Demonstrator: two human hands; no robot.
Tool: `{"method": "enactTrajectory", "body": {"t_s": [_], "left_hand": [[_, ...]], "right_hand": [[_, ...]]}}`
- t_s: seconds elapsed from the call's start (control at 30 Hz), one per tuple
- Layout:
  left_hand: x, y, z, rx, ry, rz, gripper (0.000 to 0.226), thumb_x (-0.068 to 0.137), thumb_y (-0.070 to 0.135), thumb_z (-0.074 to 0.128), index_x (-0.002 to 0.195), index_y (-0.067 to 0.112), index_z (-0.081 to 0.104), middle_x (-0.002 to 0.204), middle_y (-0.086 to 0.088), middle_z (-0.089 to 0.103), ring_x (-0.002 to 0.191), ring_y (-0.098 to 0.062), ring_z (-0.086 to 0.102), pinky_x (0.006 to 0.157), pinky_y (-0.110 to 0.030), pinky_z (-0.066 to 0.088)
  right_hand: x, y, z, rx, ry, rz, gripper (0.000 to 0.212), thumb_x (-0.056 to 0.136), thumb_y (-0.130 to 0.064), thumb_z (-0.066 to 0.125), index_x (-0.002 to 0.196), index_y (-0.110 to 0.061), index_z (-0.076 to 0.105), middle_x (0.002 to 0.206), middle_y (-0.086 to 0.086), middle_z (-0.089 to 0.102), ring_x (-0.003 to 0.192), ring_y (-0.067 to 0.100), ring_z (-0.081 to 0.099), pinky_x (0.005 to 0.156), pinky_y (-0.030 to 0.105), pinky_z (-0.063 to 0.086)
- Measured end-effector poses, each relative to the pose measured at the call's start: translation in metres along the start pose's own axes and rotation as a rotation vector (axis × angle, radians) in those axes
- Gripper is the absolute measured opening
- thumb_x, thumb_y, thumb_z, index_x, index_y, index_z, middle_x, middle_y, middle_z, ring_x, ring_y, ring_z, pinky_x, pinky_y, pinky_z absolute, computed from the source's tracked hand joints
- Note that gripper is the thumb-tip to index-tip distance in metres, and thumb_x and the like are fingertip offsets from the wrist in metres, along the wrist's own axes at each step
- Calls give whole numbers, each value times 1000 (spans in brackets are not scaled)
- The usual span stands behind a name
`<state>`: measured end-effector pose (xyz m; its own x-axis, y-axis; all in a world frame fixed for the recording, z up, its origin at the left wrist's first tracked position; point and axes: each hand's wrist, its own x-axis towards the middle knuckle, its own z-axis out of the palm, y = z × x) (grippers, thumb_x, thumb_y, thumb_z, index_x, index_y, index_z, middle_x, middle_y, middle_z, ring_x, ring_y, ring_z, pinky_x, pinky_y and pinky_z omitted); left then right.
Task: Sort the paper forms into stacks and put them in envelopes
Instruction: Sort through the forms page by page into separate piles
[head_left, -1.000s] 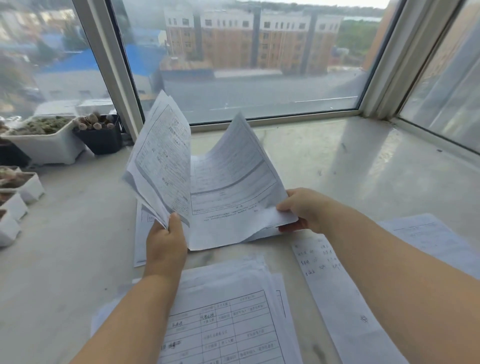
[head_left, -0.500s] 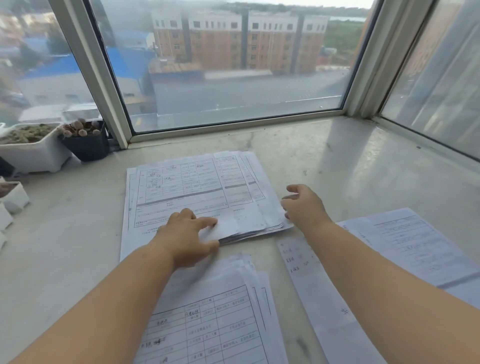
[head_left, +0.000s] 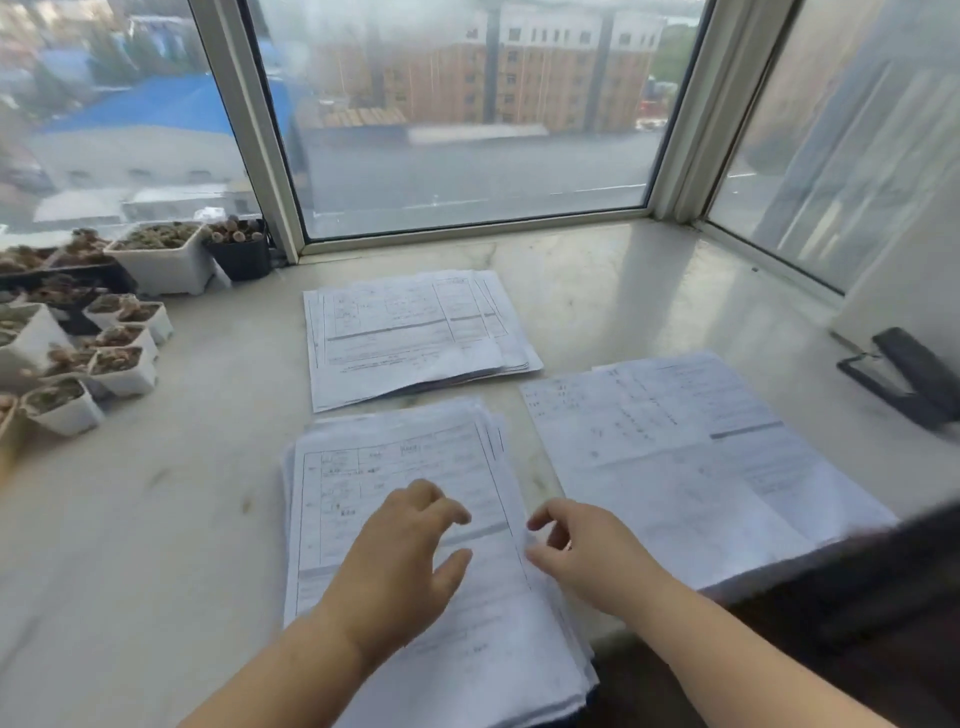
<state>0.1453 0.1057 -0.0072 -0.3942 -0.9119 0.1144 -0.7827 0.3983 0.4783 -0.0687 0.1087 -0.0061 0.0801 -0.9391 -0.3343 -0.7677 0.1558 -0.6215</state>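
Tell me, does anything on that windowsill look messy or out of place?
Slightly. The near stack is fanned unevenly and hangs over the sill's front edge. The far stack also has staggered edges. Nothing looks torn or spilled.
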Motion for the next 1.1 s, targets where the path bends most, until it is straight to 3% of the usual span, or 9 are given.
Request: {"method": "enactTrajectory", "body": {"t_s": [0.13, 0.27, 0.43, 0.5, 0.6, 0.73, 0.83, 0.97, 1.1], "left_hand": [[-51, 23, 22, -42, -152, -50, 61, 69, 74, 44, 115, 36, 57, 121, 17, 41, 116, -6, 40, 103, -24, 32], [-65, 32, 27, -27, -243, -114, 89, 50, 92, 45, 123, 41, 51, 138, 16, 29, 132, -5, 26, 116, -33, 14], [-74, 25, 39, -105, -174, -79, 84, 52, 91, 38, 122, 45, 51, 144, 23, 24, 143, -2, 12, 115, -27, -8], [-76, 22, 46, -126, -136, -64, 79, 55, 88, 40, 121, 47, 52, 140, 28, 19, 143, 0, 7, 111, -23, -13], [-79, 17, 50, -131, -137, -54, 66, 58, 87, 43, 116, 56, 47, 143, 29, 14, 139, 7, 1, 109, -18, -19], [-78, 12, 48, -128, -146, -41, 70, 57, 90, 39, 118, 56, 46, 143, 30, 14, 137, 11, 2, 107, -13, -20], [-78, 12, 47, -145, -125, -40, 81, 56, 94, 30, 122, 51, 52, 142, 31, 15, 136, 12, 3, 110, -17, -16], [-78, 15, 45, -199, -132, -56, 58, 66, 87, 41, 112, 54, 54, 141, 30, 20, 133, 16, 4, 109, -14, -15], [-81, 7, 50, -326, -47, -66, 13, 88, 54, 55, 93, 45, 63, 137, 24, 40, 129, 24, 19, 113, -10, -6]], "right_hand": [[-33, 11, 12, -44, -14, 48, 43, 87, -39, 65, 125, -28, 49, 79, -8, 59, 70, 5, 55, 61, 17, 41], [-48, 20, 13, 108, -86, 94, 62, 85, -31, 68, 141, -27, 39, 82, -4, 57, 72, 10, 59, 67, 24, 53], [-73, 28, 12, 500, -167, 86, 73, 83, -9, 67, 140, -43, 36, 80, -5, 69, 84, 11, 68, 88, 38, 58], [-78, 27, 14, 604, -231, 62, 69, 85, -1, 62, 131, -47, 40, 94, -3, 75, 95, 12, 70, 93, 37, 55], [-77, 26, 22, 702, -245, 64, 67, 82, 8, 59, 129, -39, 48, 105, 8, 74, 97, 17, 69, 92, 34, 55], [-71, 28, 34, 744, -202, 51, 62, 75, 3, 63, 126, -32, 56, 107, 7, 73, 95, 20, 69, 81, 29, 54], [-68, 29, 39, 753, -173, 40, 65, 71, -6, 68, 124, -39, 53, 105, 10, 73, 97, 25, 70, 88, 37, 56], [-67, 27, 44, 723, -97, 72, 54, 66, -18, 72, 112, -38, 51, 101, 15, 72, 95, 32, 70, 90, 42, 56], [-68, 27, 41, 707, -124, 89, 39, 71, -19, 72, 104, -32, 56, 99, 10, 73, 86, 25, 70, 85, 36, 56]]}}
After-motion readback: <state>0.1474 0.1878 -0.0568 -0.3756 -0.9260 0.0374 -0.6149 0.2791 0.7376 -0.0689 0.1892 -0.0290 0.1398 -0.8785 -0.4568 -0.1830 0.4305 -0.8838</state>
